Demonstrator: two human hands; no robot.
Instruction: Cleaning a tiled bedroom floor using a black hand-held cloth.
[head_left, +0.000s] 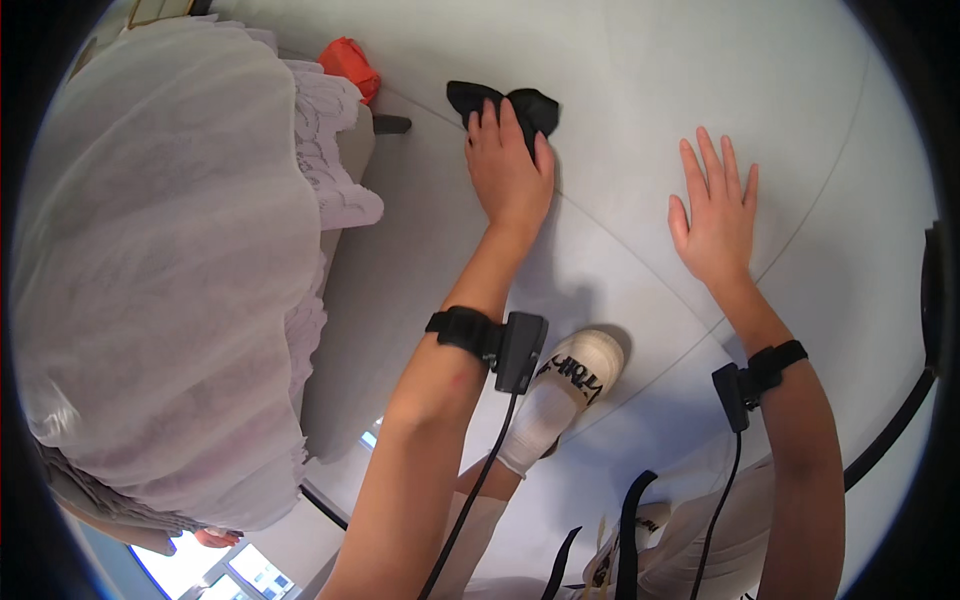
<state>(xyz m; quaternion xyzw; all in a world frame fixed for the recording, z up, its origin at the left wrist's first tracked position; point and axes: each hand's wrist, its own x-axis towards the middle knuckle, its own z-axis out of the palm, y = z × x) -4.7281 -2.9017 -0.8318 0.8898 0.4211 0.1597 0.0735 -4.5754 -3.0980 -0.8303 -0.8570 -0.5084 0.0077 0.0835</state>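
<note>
On the pale tiled floor (637, 225) lies a black cloth item (534, 111), bunched into two lobes. My left hand (510, 169) rests on its near side, fingers over the fabric and thumb at its right edge; whether the fingers grip it is hard to tell. To the right, my right hand (716, 202) is spread with all fingers apart, palm down at or just over the bare floor, holding nothing. Each forearm wears a black strap with a small black device (521, 352) and a cable.
A bed or sofa under a white sheet (180, 262) with lace trim fills the left side; its dark leg (392, 124) and a red-orange bag (350, 69) are beside it. My shoe (592, 360) is below, between the arms. A black curved bar (892, 431) stands at the far right.
</note>
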